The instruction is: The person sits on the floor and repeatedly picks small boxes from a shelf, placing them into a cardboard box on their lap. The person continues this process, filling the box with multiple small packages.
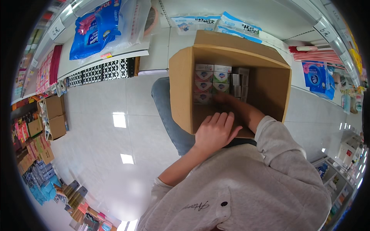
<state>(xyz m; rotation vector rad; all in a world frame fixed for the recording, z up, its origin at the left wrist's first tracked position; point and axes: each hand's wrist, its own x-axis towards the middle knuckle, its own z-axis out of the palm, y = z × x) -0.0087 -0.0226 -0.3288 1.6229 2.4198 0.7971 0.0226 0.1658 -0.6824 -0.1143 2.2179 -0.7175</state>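
Observation:
A brown cardboard box (pixel 181 86) sits before me on my lap, its mouth facing me. Inside, small soap boxes (pixel 203 86) are stacked in columns, some with red and some with green printed fronts. Further right, more of the small cartons (pixel 237 85) stand with plain pale sides showing. My right hand (pixel 222 98) reaches into the box, at the lower soap boxes; its fingers are in shadow and partly hidden. Over the near rim lies my left hand (pixel 215 130), back up, thumb apart from the fingers, with nothing visible in it. Its palm is hidden.
Behind the box is a white shelf (pixel 157 43) with blue-and-white packets (pixel 241 27). Blue packs (pixel 95 31) lie on the left shelf, another blue pack (pixel 315 76) on the right. An opened carton (pixel 55 118) stands on the left. Grey floor tiles (pixel 98 138) stretch below.

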